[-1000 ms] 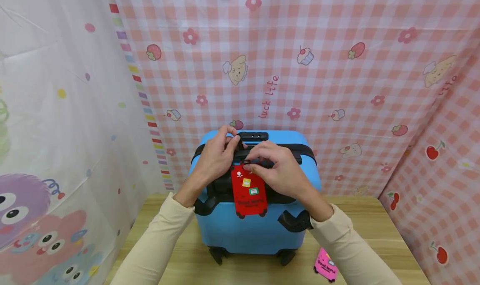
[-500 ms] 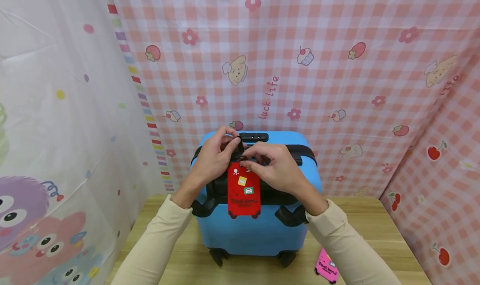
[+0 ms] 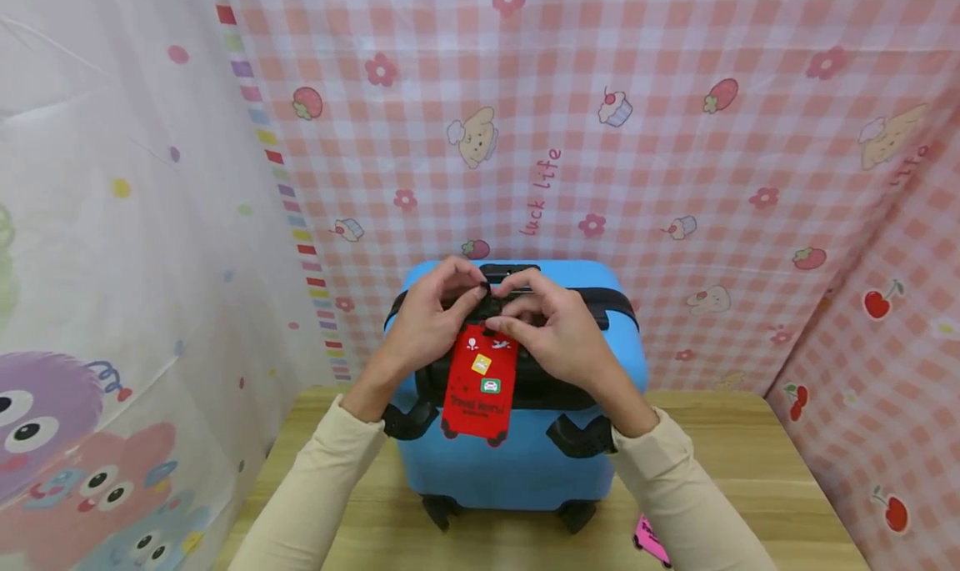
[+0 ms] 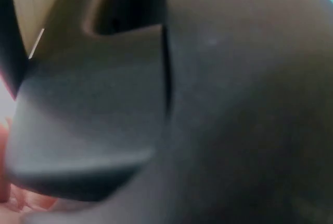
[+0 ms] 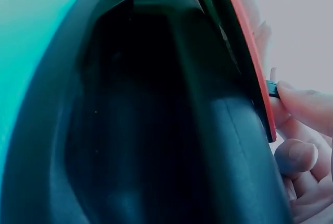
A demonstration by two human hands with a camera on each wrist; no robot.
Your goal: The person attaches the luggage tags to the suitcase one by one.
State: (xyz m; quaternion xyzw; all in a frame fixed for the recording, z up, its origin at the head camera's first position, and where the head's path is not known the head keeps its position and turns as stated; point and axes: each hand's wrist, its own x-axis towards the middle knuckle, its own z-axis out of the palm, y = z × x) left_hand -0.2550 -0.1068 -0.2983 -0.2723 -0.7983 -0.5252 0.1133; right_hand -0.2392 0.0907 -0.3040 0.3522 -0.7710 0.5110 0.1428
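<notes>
A red luggage tag (image 3: 480, 400) hangs in front of the black handle of a small blue suitcase (image 3: 517, 471), its lower end swung slightly left. Above the tag, my left hand (image 3: 427, 313) pinches the tag's black strap (image 3: 487, 292) between thumb and fingers. My right hand (image 3: 562, 333) pinches the strap at the tag's top, fingertips near the left ones. In the right wrist view the tag shows edge-on as a red strip (image 5: 250, 52), with fingers (image 5: 309, 107) on the strap beside it. Black handle plastic (image 4: 93, 109) fills most of the left wrist view.
A pink luggage tag (image 3: 651, 542) lies on the wooden table (image 3: 720, 446) at the lower right, partly covered by the right sleeve (image 3: 686, 492). A pink checked cloth (image 3: 675, 162) hangs behind the suitcase, and a white printed cloth (image 3: 127, 246) hangs at the left.
The red tag has shifted left, its bottom now swung left. My right hand has moved left and its fingers have risen toward the left hand. The left hand has hardly moved.
</notes>
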